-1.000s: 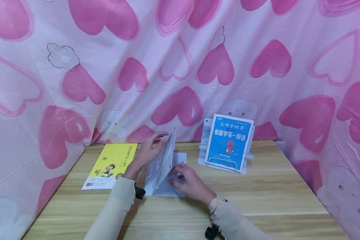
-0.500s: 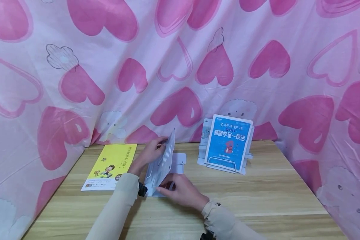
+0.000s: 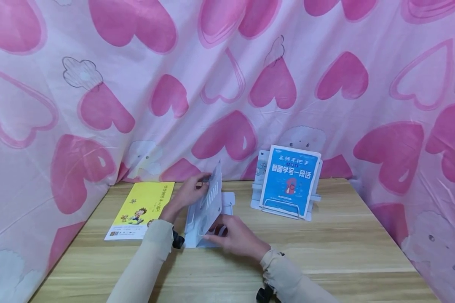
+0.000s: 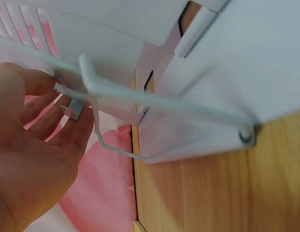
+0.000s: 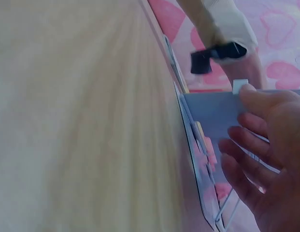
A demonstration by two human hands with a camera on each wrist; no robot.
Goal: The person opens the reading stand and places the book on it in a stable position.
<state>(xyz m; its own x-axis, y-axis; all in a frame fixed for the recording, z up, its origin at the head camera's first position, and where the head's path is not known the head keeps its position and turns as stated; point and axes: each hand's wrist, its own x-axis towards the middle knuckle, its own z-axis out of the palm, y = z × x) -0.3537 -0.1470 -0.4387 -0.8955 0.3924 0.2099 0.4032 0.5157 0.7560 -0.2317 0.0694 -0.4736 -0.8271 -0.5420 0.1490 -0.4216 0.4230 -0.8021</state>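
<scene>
A pale folding book stand (image 3: 212,202) stands half unfolded on the table, its slotted back panel raised steeply above a flat base. At the panel's far side, my left hand (image 3: 189,191) pinches it between thumb and fingers; a small metal tab (image 4: 74,107) shows by those fingertips in the left wrist view. A wire bracket (image 4: 174,106) crosses in front there. My right hand (image 3: 239,237) grips the panel's near lower corner. Its thumb presses a small white tab (image 5: 240,86), while the other fingers curl behind the panel, partly hidden in the head view.
To the left lies a yellow book (image 3: 144,206), partly covered by my left forearm. A blue book (image 3: 291,181) leans on a second stand (image 3: 260,168) at the back right, behind a wire holder. A pink heart-patterned curtain (image 3: 227,84) hangs behind the wooden table (image 3: 326,261).
My right hand has moved left and down to the panel's lower corner, its thumb now on the tab. My left hand's raised fingers have come down behind the panel. The stand is nearly unmoved.
</scene>
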